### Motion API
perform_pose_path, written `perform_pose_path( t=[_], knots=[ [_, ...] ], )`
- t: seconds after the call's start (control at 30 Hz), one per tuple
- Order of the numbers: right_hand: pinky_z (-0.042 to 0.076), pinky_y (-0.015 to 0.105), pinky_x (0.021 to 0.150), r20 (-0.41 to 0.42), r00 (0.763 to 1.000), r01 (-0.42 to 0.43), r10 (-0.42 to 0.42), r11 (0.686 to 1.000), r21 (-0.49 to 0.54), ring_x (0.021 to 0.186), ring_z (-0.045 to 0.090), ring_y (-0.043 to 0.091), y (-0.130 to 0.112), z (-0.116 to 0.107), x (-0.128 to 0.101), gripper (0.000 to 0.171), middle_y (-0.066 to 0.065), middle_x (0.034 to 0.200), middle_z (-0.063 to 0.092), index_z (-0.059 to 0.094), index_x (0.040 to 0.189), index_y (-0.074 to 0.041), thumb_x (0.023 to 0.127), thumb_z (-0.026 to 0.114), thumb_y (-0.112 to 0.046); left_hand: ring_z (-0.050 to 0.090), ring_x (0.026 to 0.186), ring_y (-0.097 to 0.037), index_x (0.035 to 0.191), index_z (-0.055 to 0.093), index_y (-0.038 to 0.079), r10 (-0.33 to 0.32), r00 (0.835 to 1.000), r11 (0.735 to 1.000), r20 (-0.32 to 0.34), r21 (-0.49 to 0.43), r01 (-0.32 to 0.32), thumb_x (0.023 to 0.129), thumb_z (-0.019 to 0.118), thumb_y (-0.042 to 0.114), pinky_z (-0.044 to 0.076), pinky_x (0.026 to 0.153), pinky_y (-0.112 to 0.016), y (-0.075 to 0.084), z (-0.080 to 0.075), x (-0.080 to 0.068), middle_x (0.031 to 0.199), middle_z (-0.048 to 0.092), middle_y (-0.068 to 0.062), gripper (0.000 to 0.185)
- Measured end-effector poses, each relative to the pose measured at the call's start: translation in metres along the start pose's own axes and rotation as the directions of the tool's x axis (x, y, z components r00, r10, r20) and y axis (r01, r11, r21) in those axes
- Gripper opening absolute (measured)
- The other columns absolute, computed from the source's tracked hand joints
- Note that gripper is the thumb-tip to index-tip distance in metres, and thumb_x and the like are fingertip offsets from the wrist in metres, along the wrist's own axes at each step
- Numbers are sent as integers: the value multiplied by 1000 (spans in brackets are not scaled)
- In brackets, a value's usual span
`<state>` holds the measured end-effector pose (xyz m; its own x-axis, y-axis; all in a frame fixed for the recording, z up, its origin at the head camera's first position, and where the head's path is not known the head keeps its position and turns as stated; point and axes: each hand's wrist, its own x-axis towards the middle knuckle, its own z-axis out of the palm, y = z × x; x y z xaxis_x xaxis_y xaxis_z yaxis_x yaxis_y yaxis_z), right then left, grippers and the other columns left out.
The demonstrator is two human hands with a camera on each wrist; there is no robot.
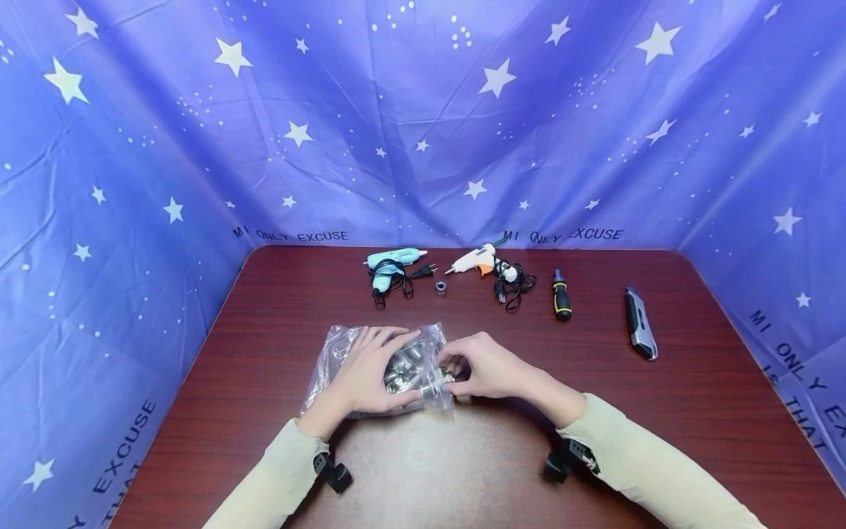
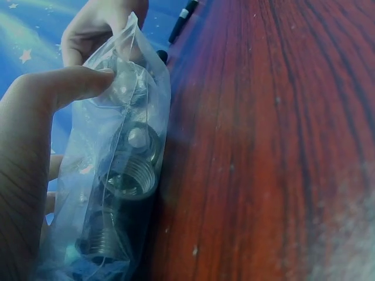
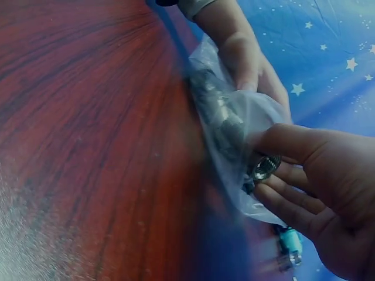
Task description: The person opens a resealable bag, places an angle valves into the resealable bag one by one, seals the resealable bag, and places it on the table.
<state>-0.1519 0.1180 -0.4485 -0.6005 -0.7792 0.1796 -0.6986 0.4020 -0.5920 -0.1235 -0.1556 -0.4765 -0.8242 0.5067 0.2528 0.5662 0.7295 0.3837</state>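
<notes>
A dark red wooden table (image 1: 277,308) stands before star-printed blue cloth. At its near middle lies a clear plastic bag (image 1: 344,342) of threaded metal fittings (image 1: 403,367); the left hand (image 1: 370,371) grips it, and the right hand (image 1: 485,364) pinches its end.

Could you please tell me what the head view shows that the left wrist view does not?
Only the head view shows the two glue guns, the utility knife and both sleeves. Only the left wrist view shows the threads inside a metal fitting close up. Both show the plastic bag, the left hand, the right hand and the wooden table.
</notes>
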Motion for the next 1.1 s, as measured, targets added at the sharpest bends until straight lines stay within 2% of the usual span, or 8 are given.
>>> perform_pose_path(
  t=[0.17,0.33,0.6,0.87,1.0,1.1],
  knots=[
    [61,21,75,38,999,19,-22,997,77,82,73,8,4,10,5,22,-3,93,73,74,102,-13,84,87,-12,54,134,-31,159,51,23,-12,1000,1000,13,6,12,75,82,67,34,123,-64,0,1,0,150,58,-7,99],
    [61,19,77,45,998,34,-40,991,133,86,71,3,8,18,8,21,-2,100,69,73,98,-14,82,85,-7,54,132,-30,158,52,23,-13,1000,1000,16,9,13,75,81,67,37,121,-62,-1,3,1,149,58,-6,98],
    [60,16,75,19,999,44,-46,993,106,84,66,-2,10,26,10,23,-5,94,64,65,84,-18,81,86,-10,54,132,-30,157,53,24,-5,1000,1000,9,8,5,75,82,66,37,122,-62,-2,4,1,148,58,-7,97],
    [60,16,77,28,999,29,-32,993,112,86,69,0,7,29,10,17,-5,99,72,72,88,-19,84,89,-16,54,132,-30,157,53,24,-2,1000,1000,5,12,2,75,82,66,39,120,-60,-2,6,2,148,58,-7,97],
    [57,16,74,3,1000,29,-29,998,60,80,66,2,7,32,7,16,-9,91,71,75,88,-21,84,91,-22,53,132,-30,157,53,24,-4,1000,1000,9,15,4,75,82,66,40,119,-59,-3,7,2,148,57,-6,97],
    [57,17,77,-18,998,58,-58,998,14,81,67,1,7,33,5,8,-11,90,74,79,90,-22,88,87,-25,54,132,-30,157,53,24,-5,1000,1000,7,13,4,75,82,65,40,119,-59,-2,7,2,148,57,-7,97]
  ],
)
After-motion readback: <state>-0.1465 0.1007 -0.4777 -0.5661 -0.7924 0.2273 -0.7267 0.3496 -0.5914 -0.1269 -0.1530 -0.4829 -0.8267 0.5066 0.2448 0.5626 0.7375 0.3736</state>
